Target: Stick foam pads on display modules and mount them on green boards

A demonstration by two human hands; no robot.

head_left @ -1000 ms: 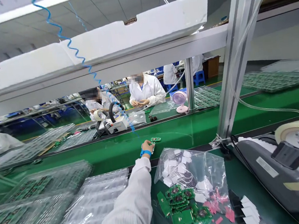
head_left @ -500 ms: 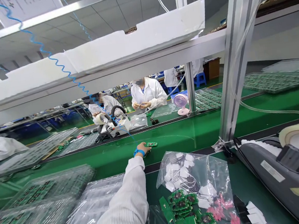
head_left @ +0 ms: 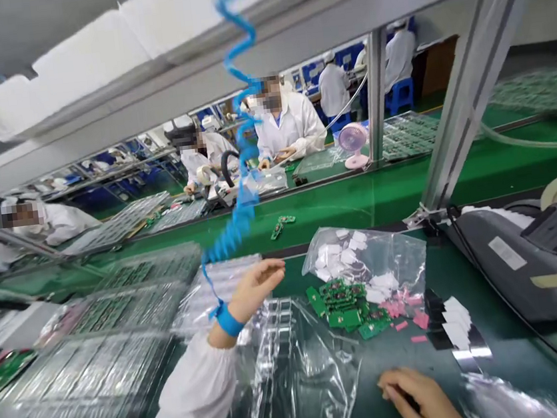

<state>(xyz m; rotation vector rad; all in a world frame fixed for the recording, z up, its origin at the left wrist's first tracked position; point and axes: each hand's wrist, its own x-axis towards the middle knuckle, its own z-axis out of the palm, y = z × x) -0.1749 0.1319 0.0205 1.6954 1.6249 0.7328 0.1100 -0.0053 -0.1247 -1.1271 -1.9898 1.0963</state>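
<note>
My left hand (head_left: pixel 255 289), with a blue wrist strap (head_left: pixel 229 318), is raised above the clear plastic trays (head_left: pixel 203 298). Its fingers are stretched out and nothing shows in them. Near the bottom edge, my right hand (head_left: pixel 421 397) is over the dark green tabletop. Its thumb and forefinger tips come together; anything between them is hidden. Beyond both hands, two small green circuit boards (head_left: pixel 281 225) lie on the green belt. A pile of green circuit boards (head_left: pixel 344 305) sits in front of a clear bag (head_left: pixel 394 256) of white pieces, beside pink pieces (head_left: pixel 399 308).
Stacked clear trays (head_left: pixel 122 334) fill the left side. A blue coiled cord (head_left: pixel 239 220) hangs in front of me. On the right stand a tape dispenser (head_left: pixel 531 267) and a metal post (head_left: pixel 475 79). Black and white sheets (head_left: pixel 457 326) lie nearby. Co-workers in white sit across the belt.
My left hand has drawn back from the belt, leaving two circuit boards there. My right hand has come into view at the bottom. The camera view has shifted.
</note>
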